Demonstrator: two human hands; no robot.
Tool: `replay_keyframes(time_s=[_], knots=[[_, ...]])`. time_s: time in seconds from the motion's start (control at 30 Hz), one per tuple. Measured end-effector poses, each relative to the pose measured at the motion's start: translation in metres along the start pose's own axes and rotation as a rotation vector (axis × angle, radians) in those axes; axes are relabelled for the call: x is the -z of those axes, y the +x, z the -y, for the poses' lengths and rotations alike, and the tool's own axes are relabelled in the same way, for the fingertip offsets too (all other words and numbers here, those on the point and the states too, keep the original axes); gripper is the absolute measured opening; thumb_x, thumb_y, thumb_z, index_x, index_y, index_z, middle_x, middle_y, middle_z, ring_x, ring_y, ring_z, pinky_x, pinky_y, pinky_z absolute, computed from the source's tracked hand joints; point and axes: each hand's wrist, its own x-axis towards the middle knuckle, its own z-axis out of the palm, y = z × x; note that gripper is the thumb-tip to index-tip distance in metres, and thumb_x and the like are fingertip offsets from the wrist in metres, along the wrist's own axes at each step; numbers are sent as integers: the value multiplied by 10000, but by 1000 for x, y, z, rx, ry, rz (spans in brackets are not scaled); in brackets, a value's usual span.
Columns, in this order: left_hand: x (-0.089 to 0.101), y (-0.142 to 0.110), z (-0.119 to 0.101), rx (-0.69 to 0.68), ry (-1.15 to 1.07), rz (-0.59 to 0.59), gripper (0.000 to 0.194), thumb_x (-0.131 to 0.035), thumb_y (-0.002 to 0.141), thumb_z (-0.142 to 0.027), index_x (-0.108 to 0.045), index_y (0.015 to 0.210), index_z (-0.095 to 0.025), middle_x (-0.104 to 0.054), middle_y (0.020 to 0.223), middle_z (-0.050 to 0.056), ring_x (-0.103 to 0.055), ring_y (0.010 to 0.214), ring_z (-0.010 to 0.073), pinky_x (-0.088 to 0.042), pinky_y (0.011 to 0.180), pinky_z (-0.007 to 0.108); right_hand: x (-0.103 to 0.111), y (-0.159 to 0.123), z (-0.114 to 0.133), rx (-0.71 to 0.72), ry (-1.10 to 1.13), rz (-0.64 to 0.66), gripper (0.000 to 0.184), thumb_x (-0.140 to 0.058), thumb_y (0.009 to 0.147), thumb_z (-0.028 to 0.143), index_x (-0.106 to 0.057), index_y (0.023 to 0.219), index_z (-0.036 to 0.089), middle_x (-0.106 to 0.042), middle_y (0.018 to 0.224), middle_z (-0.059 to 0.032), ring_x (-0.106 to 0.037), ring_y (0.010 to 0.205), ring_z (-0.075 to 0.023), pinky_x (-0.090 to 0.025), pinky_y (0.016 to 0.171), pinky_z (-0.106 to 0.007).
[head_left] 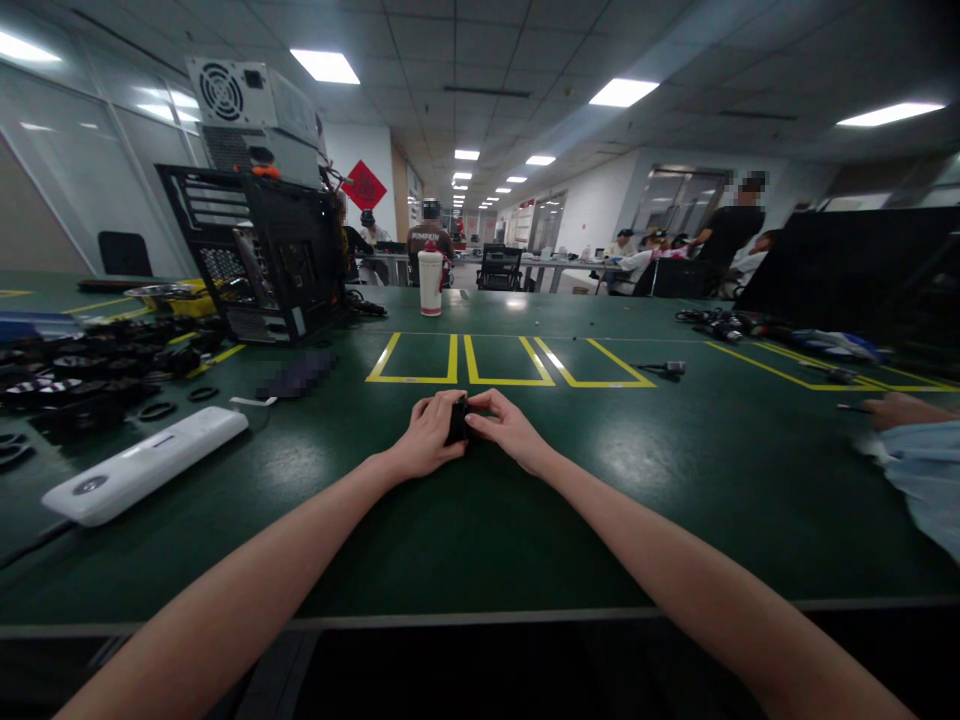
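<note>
Room (581,215): long office, ceiling lights (325,67) on. Table (465,545): glossy green, yellow tape outlines (453,360). Left hand (429,437) clasped round black object (457,424); right hand (508,431) at its right edge, pinch: cannot tell. Object between hands, over table; visible part longest near-upright, facing hidden.

The head view looks forward and down (the ceiling (487,45) shows too) over the near green table (465,550).

Green table (480,540) with white device (150,465), computer case (289,260), bottle (430,285) (and yellow tape outlines (510,382)) on top.
</note>
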Motion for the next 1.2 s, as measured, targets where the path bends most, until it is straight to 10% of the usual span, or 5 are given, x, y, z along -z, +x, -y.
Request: replay_keyframes(time_s=[1.2], knots=[[0, 0, 1, 1, 8, 7, 609, -529, 687, -232, -213, 1207, -217, -365, 1197, 87, -344, 1142, 236, -221, 963, 439, -1, -4, 5, -6, 25, 25, 231, -581, 694, 312, -479, 873, 209, -524, 954, -3, -535, 818, -118, -436, 802, -330]])
